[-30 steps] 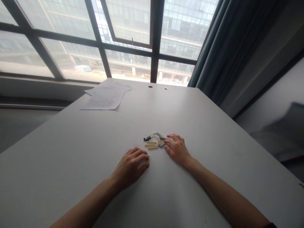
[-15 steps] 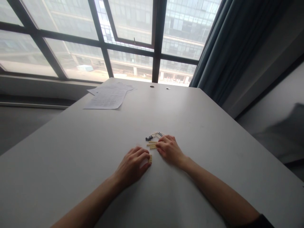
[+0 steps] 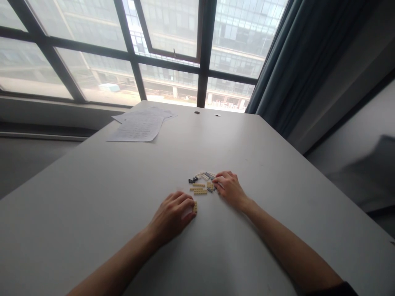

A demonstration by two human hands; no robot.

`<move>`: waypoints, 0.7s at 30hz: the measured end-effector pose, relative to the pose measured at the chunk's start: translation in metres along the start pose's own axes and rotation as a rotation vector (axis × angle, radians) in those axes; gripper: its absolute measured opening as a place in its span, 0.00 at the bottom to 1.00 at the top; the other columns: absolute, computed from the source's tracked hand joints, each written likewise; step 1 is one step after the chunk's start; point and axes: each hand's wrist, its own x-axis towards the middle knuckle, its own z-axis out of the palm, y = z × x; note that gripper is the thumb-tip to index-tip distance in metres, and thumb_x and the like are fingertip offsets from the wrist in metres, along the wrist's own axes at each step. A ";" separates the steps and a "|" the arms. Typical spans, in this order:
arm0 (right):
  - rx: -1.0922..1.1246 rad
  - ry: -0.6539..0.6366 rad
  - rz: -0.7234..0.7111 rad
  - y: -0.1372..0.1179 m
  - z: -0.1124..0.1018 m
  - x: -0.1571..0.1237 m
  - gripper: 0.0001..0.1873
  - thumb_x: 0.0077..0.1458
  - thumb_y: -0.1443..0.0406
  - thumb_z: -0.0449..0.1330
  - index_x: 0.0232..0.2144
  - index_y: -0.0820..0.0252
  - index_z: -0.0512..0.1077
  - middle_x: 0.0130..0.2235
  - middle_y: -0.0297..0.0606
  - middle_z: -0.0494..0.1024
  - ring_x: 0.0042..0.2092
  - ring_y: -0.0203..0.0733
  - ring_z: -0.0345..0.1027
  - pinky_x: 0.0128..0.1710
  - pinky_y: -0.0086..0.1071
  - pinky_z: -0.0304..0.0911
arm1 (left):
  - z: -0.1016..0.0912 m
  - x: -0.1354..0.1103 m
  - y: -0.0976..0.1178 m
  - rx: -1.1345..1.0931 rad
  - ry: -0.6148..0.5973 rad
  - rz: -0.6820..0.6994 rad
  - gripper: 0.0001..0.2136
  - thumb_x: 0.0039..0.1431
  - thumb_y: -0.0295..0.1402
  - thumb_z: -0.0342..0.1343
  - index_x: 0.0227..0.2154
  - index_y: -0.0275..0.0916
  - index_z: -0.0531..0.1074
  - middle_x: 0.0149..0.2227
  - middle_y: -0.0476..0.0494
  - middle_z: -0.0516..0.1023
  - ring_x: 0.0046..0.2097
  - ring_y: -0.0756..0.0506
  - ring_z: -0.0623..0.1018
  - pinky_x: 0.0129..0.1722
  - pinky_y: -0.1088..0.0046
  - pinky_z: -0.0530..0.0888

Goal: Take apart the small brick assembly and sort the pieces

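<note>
A small heap of flat toy bricks (image 3: pixel 201 183), tan, grey, white and black, lies on the grey table (image 3: pixel 92 213) in front of me. My left hand (image 3: pixel 173 214) rests on the table with fingers curled, pressing a tan brick piece (image 3: pixel 195 206) at its fingertips. My right hand (image 3: pixel 228 188) lies at the right side of the heap, fingers bent, fingertips touching the grey and tan pieces there. Whether it pinches one is hidden.
Printed paper sheets (image 3: pixel 138 125) lie at the table's far left. Two small round holes (image 3: pixel 197 112) sit near the far edge. Behind are large windows (image 3: pixel 166 45) and a dark curtain (image 3: pixel 296 57) on the right.
My right hand slid left over the heap half a second ago, then drew back to the heap's right side. My left hand stayed put.
</note>
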 end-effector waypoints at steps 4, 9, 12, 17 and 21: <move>0.020 -0.025 0.031 0.000 0.002 -0.001 0.08 0.56 0.66 0.59 0.38 0.56 0.76 0.46 0.38 0.75 0.50 0.44 0.61 0.52 0.39 0.52 | 0.002 -0.001 -0.001 -0.005 -0.020 -0.006 0.04 0.57 0.32 0.56 0.35 0.40 0.71 0.39 0.44 0.77 0.42 0.45 0.73 0.46 0.66 0.69; 0.000 -0.087 0.026 -0.011 0.003 0.006 0.11 0.53 0.64 0.61 0.40 0.56 0.76 0.48 0.39 0.73 0.52 0.45 0.60 0.52 0.39 0.51 | 0.001 -0.001 -0.001 0.003 -0.032 -0.019 0.04 0.57 0.32 0.55 0.35 0.40 0.71 0.39 0.45 0.77 0.42 0.45 0.72 0.47 0.65 0.68; -0.046 -0.122 0.044 -0.019 0.002 0.012 0.10 0.54 0.65 0.59 0.39 0.57 0.76 0.47 0.40 0.74 0.51 0.45 0.60 0.51 0.39 0.51 | 0.001 -0.001 0.000 0.000 -0.040 -0.035 0.04 0.58 0.32 0.55 0.35 0.40 0.70 0.39 0.45 0.77 0.43 0.44 0.72 0.45 0.65 0.69; -0.110 -0.142 0.074 -0.026 -0.002 0.018 0.11 0.53 0.64 0.58 0.39 0.57 0.77 0.47 0.40 0.74 0.50 0.46 0.61 0.49 0.39 0.52 | 0.001 0.000 0.001 -0.015 -0.040 -0.057 0.06 0.57 0.32 0.55 0.37 0.40 0.69 0.40 0.44 0.76 0.43 0.44 0.72 0.46 0.64 0.69; -0.127 -0.157 0.076 -0.028 -0.003 0.018 0.11 0.54 0.64 0.57 0.38 0.57 0.77 0.47 0.40 0.74 0.50 0.46 0.61 0.49 0.40 0.52 | 0.002 -0.001 0.001 -0.023 -0.043 -0.063 0.06 0.58 0.31 0.54 0.38 0.40 0.69 0.40 0.44 0.76 0.44 0.43 0.72 0.46 0.63 0.69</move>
